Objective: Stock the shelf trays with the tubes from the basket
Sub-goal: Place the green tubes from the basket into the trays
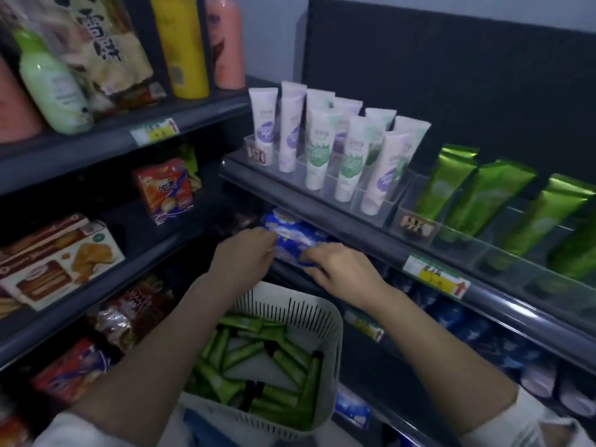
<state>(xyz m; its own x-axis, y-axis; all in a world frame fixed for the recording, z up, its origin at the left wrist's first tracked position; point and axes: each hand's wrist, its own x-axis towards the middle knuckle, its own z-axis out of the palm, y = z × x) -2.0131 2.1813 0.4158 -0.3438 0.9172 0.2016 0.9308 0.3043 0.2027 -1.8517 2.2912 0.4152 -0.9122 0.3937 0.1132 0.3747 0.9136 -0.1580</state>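
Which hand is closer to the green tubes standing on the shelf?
The right hand. It is below and left of the green tubes, gripping a blue packet; the left hand holds the packet's other end, farther left.

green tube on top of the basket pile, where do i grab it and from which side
Pinch the top green tube across its flat body, coming straight down from above: it lies flat on the pile, and the basket walls block the sides. Left hand and right hand hold the blue packet now.
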